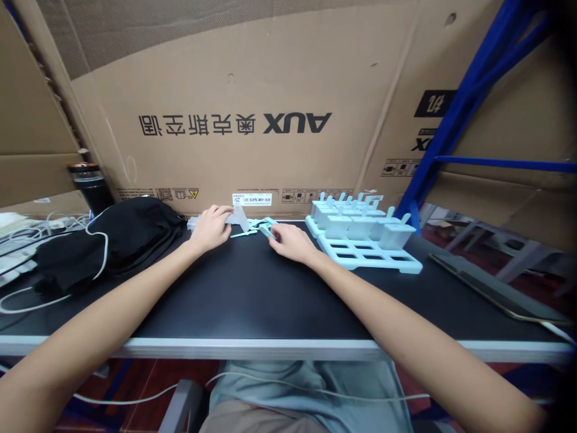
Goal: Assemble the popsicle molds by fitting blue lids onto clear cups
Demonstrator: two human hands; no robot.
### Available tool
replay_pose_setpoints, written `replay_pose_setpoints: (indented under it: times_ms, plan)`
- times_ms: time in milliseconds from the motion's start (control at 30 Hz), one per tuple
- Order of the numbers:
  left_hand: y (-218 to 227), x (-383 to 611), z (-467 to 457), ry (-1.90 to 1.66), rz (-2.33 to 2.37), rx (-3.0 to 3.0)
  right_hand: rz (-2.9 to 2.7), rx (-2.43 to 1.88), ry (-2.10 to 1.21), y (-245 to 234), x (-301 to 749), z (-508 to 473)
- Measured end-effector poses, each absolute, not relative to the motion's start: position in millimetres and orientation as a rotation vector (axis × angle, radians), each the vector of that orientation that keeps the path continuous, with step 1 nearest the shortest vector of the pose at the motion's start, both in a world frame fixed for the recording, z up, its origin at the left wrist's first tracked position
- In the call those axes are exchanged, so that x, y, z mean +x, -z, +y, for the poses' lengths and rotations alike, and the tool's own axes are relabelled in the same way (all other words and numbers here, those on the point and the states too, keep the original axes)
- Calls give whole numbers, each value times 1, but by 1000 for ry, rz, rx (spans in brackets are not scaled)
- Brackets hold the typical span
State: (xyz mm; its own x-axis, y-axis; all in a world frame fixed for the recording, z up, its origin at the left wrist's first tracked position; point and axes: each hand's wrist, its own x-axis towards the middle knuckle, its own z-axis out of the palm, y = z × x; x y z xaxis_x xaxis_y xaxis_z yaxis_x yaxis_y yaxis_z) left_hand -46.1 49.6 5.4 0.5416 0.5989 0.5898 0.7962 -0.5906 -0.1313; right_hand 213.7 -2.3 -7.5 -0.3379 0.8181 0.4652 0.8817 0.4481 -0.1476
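My left hand [211,227] reaches across the black table [252,294] and pinches a translucent grey mould cup [238,218] lying on its side near the far edge. My right hand [288,240] is closed on a light blue stick piece [267,231], close beside the cup. More light blue sticks [252,227] lie loose between the two hands. To the right stands a light blue ice-pop mould tray [367,255] with several cups and sticks [356,219] standing in it; its front slots are bare.
A black bag [112,237] with a white cable lies at the left, a dark tumbler [92,183] behind it. A large cardboard box [252,108] walls the back. A dark flat panel [491,282] lies at the right, by a blue rack [455,120].
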Motion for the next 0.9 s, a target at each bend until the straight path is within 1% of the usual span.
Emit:
replay_pose_setpoints:
  times_ms: [200, 300, 400, 533, 700, 900]
  plan:
    - [-1, -25, 27, 671, -827, -2702, -2116, -1349, -22, 8, 222, 5]
    - [5, -21, 25, 612, -760, -2814, -2156, -1321, -110, 12, 220, 6]
    - [9, -22, 27, 636, -726, -2849, -2211, -1298, -119, 16, 214, 6]
    - [15, -24, 33, 696, -770, -2855, -2241, -1275, -126, 14, 210, 5]
    - [20, -24, 38, 657, -880, -2940, -2170, -1282, -159, 6, 217, 5]
    - [19, -23, 38, 745, -951, -2880, -2044, -1347, -303, 1, 228, 7]
